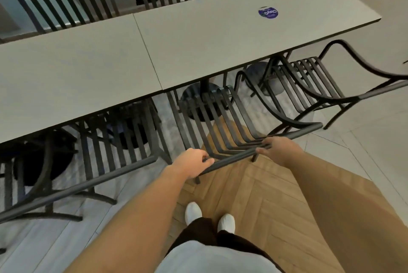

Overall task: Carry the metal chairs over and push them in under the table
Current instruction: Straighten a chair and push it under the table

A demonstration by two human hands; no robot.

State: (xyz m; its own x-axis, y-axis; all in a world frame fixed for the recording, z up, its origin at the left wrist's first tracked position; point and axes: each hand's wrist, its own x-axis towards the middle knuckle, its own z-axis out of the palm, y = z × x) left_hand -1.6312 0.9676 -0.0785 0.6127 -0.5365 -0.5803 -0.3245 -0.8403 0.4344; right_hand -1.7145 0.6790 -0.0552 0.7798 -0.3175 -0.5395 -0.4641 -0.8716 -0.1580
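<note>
A long grey table [198,47] made of two tops runs across the view. Directly in front of me stands a black slatted metal chair [220,118], its seat partly under the table edge. My left hand [192,162] grips the left part of its top rail, and my right hand [278,149] grips the right part. To the left, another black metal chair [114,140] sits tucked under the table. A third metal chair [320,83] with curved arms stands to the right, its front under the table.
More slatted chairs [66,8] line the table's far side. A round blue sticker [268,12] lies on the right tabletop. Round black table bases [198,100] stand beneath. My white shoes [209,217] rest on herringbone wood floor; pale tiles extend right.
</note>
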